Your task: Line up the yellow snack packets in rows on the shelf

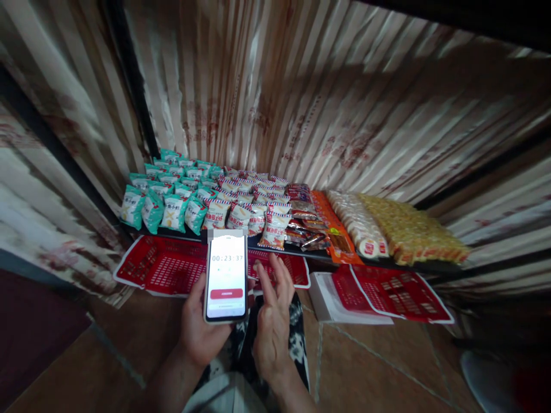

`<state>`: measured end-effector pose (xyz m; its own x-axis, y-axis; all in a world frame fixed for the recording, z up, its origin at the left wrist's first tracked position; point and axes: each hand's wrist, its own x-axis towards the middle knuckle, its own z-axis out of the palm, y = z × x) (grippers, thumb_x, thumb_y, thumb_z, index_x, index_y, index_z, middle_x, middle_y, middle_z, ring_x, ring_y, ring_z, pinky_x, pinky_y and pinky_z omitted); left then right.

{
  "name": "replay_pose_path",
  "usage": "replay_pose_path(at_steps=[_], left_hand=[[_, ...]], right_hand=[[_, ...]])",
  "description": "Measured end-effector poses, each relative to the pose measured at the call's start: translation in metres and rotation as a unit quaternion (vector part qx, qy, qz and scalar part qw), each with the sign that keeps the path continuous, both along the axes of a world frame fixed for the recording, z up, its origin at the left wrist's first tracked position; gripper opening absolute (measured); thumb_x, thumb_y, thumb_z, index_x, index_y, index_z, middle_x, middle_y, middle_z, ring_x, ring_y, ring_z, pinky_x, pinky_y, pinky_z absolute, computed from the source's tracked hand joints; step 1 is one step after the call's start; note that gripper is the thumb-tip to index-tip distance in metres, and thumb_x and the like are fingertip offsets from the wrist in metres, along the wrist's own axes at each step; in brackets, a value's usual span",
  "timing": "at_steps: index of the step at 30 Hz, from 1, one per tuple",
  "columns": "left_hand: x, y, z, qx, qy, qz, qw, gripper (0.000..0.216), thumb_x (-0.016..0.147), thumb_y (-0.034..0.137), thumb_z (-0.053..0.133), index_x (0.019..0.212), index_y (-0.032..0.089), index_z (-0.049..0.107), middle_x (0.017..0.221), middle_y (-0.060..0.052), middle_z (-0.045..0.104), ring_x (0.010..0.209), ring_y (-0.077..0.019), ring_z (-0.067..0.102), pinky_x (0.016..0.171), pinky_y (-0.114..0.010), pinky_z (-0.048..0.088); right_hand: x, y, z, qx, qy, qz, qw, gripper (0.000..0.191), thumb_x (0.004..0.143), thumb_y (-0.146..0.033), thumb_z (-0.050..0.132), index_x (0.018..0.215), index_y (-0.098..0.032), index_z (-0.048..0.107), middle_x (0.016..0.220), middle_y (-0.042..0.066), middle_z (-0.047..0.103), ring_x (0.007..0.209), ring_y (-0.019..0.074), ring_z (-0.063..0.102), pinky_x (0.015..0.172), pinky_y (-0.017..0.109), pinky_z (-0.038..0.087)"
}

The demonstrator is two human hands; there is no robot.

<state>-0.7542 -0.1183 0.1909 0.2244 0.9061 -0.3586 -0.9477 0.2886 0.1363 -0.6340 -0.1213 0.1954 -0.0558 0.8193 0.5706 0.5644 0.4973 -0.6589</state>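
A smartphone (226, 275) lies upright in my left hand (200, 327), whose fingers wrap round its lower part. Its lit screen reads 00:23:37, with a red bar beneath the digits. My right hand (273, 315) is just to the right of the phone, holding nothing, its fingers stretched out and apart. Beyond both hands, a dark shelf carries rows of snack bags: teal and white bags (174, 211) at the left and white bags with striped edges (275, 223) in the middle.
Further right on the shelf are brown packets (301, 209), orange packs (329, 221), white wrapped rolls (357, 221) and yellow packs (408, 229). Red baskets (167, 272) stand below, another red basket (402, 292) beside a white box (325, 295). A patterned curtain (258, 86) hangs behind.
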Motion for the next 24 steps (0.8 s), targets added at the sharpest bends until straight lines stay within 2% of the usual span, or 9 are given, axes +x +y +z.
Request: replay_pose_path(at_steps=[4,6,8,14,18,24], left_hand=[[-0.001,0.007,0.007,-0.031,-0.001,0.006,1.000,0.034,0.089,0.032,0.042,0.113,0.019,0.063,0.099,-0.007,0.071,0.088,-0.0235,0.067,0.089,-0.043,0.048],[-0.002,0.010,0.009,-0.048,0.011,0.011,0.999,0.034,0.089,0.031,0.042,0.114,0.018,0.062,0.100,-0.007,0.071,0.089,-0.0237,0.067,0.089,-0.043,0.048],[-0.004,0.013,0.009,-0.058,0.017,0.016,0.998,0.035,0.089,0.031,0.042,0.116,0.019,0.061,0.101,-0.007,0.071,0.090,-0.0239,0.067,0.089,-0.043,0.048],[-0.006,0.022,0.006,-0.073,0.010,-0.007,0.997,0.035,0.088,0.034,0.045,0.110,0.016,0.064,0.097,-0.009,0.072,0.092,-0.0259,0.066,0.089,-0.043,0.048],[-0.006,0.024,0.002,-0.073,-0.007,-0.034,0.997,0.036,0.088,0.036,0.044,0.106,0.015,0.066,0.100,-0.010,0.071,0.093,-0.0267,0.066,0.089,-0.044,0.047],[-0.008,0.024,-0.013,-0.039,-0.032,-0.054,0.997,0.038,0.086,0.040,0.048,0.111,0.016,0.064,0.101,-0.009,0.071,0.097,-0.0264,0.065,0.093,-0.043,0.045]], right_hand=[[-0.004,0.011,-0.003,-0.026,-0.009,0.002,1.000,0.049,0.096,-0.045,0.015,0.134,-0.032,0.042,0.150,0.001,0.019,0.136,0.0282,0.017,0.105,0.058,0.021],[-0.005,0.015,-0.004,-0.025,-0.007,0.006,1.000,0.049,0.096,-0.046,0.014,0.137,-0.032,0.037,0.150,0.002,0.020,0.136,0.0274,0.017,0.106,0.057,0.021],[-0.007,0.018,-0.004,-0.024,-0.008,0.011,1.000,0.049,0.096,-0.045,0.015,0.139,-0.032,0.033,0.150,0.003,0.021,0.136,0.0267,0.017,0.106,0.057,0.020],[-0.011,0.024,0.003,-0.028,-0.013,0.030,0.999,0.052,0.095,-0.048,0.016,0.138,-0.028,0.036,0.151,0.004,0.018,0.137,0.0282,0.015,0.106,0.058,0.019],[-0.012,0.027,0.004,-0.022,-0.006,0.028,0.999,0.047,0.096,-0.043,0.019,0.129,-0.031,0.050,0.151,0.001,0.018,0.137,0.0284,0.016,0.107,0.057,0.020],[-0.011,0.030,-0.002,-0.039,-0.011,0.025,0.999,0.048,0.096,-0.044,0.017,0.135,-0.030,0.042,0.150,0.003,0.021,0.137,0.0273,0.017,0.106,0.058,0.022]])
